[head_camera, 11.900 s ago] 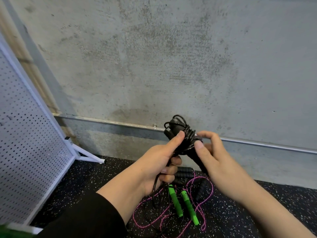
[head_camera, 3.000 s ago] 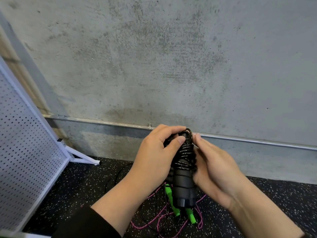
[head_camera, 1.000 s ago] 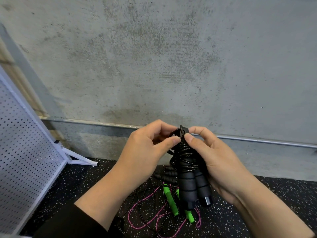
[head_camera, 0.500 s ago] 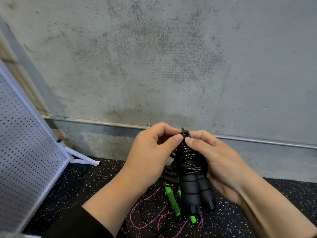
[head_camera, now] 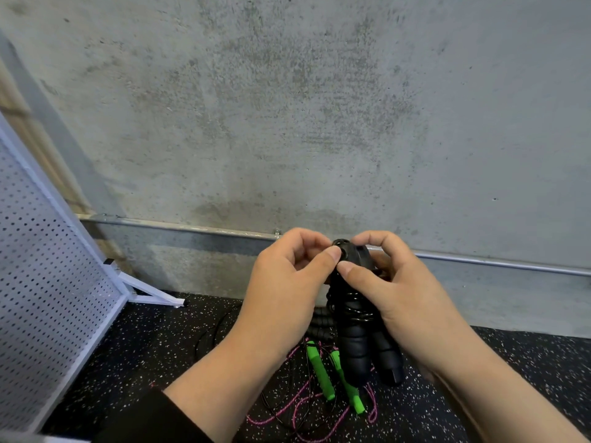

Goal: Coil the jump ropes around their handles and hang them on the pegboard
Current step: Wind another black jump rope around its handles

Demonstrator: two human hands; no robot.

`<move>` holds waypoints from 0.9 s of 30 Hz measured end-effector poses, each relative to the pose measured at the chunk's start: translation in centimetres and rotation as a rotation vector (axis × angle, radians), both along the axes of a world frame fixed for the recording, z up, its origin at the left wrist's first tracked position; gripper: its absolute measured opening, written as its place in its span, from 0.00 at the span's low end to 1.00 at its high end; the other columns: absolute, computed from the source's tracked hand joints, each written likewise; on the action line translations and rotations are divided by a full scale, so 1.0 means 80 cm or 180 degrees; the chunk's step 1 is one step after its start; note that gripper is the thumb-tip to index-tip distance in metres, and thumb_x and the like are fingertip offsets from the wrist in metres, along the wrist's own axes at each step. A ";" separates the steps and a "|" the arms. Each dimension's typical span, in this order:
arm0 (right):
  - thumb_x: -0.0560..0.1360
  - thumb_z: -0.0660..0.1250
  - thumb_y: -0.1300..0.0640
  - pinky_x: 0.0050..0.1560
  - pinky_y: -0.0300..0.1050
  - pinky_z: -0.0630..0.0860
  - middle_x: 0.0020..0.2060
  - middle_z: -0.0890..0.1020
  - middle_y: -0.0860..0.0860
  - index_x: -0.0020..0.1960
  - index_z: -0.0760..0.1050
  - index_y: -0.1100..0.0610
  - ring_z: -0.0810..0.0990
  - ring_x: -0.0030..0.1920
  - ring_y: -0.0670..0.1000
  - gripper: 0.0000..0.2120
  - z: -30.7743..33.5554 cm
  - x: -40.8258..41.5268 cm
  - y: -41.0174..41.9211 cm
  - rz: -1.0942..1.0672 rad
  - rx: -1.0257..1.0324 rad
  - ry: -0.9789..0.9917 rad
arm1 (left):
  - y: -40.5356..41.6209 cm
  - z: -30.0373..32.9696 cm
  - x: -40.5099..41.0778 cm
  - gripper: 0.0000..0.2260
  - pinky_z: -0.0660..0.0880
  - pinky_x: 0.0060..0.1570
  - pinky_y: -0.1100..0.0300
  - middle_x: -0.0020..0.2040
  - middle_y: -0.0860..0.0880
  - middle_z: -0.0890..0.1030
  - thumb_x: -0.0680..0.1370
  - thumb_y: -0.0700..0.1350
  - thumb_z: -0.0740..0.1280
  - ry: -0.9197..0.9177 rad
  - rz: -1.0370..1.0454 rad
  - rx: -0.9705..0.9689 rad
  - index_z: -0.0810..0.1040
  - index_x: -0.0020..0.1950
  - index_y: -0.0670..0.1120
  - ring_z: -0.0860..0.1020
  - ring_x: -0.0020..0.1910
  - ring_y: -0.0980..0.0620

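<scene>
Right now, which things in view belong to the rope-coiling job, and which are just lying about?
Part of the job:
black jump rope, held by left hand and right hand
green-handled rope on the floor
pegboard

Just there:
concrete wall
metal pipe
speckled floor

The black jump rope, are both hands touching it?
Touching. The head view shows the left hand and right hand pinching the black jump rope at its top.

This looks like a gym. Black speckled rubber flooring (head_camera: 134, 353) meets a bare concrete wall (head_camera: 303, 107). A white pegboard (head_camera: 41, 282) stands at left, jump ropes (head_camera: 319, 372) lying near.
</scene>
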State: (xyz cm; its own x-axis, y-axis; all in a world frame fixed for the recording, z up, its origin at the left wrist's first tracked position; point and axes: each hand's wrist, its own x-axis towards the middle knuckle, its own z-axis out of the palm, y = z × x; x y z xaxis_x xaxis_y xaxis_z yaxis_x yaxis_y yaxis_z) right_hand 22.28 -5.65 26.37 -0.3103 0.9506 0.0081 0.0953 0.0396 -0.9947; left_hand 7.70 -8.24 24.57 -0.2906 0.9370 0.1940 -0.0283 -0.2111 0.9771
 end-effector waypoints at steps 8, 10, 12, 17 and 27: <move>0.77 0.71 0.52 0.39 0.33 0.76 0.45 0.85 0.47 0.54 0.78 0.46 0.83 0.42 0.44 0.07 0.000 0.002 0.002 -0.0077 0.0410 -0.0347 | 0.000 0.001 -0.005 0.08 0.78 0.50 0.48 0.39 0.49 0.82 0.79 0.40 0.70 0.0412 -0.0172 0.0065 0.80 0.53 0.53 0.81 0.43 0.44; 0.75 0.72 0.51 0.40 0.33 0.76 0.43 0.86 0.46 0.53 0.79 0.48 0.83 0.42 0.43 0.07 -0.001 0.000 0.003 -0.0222 0.0391 -0.0265 | -0.001 0.000 -0.003 0.07 0.78 0.51 0.46 0.39 0.49 0.82 0.79 0.41 0.69 0.0451 -0.0217 0.0091 0.81 0.52 0.54 0.80 0.45 0.42; 0.74 0.74 0.50 0.43 0.37 0.76 0.43 0.86 0.47 0.51 0.80 0.49 0.84 0.43 0.44 0.07 -0.002 -0.001 0.005 -0.0250 0.0344 -0.0223 | -0.001 -0.001 -0.002 0.08 0.78 0.49 0.52 0.39 0.52 0.82 0.78 0.45 0.69 0.0646 -0.0220 0.0118 0.82 0.52 0.57 0.79 0.42 0.47; 0.77 0.70 0.50 0.46 0.43 0.77 0.43 0.86 0.49 0.50 0.79 0.49 0.83 0.44 0.47 0.03 -0.004 0.003 0.009 -0.0204 0.0520 -0.0365 | -0.003 0.004 -0.005 0.11 0.75 0.52 0.67 0.47 0.60 0.84 0.80 0.42 0.69 0.1028 -0.0238 0.0173 0.84 0.57 0.57 0.81 0.49 0.62; 0.82 0.63 0.56 0.38 0.31 0.72 0.35 0.83 0.43 0.49 0.77 0.51 0.79 0.35 0.38 0.05 -0.008 -0.006 0.011 -0.0506 0.0597 -0.0156 | -0.006 -0.002 0.004 0.32 0.71 0.71 0.55 0.68 0.65 0.73 0.71 0.59 0.72 0.1308 -0.0535 -0.0290 0.69 0.75 0.64 0.72 0.67 0.68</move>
State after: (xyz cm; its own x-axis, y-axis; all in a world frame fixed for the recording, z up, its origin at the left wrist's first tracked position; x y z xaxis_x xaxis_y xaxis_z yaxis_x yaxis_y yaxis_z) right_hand 21.84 -4.77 25.73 -0.1614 0.9708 0.1777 0.1630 0.2038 -0.9654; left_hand 8.00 -8.69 24.42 -0.0490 0.9832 0.1761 0.3392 -0.1494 0.9288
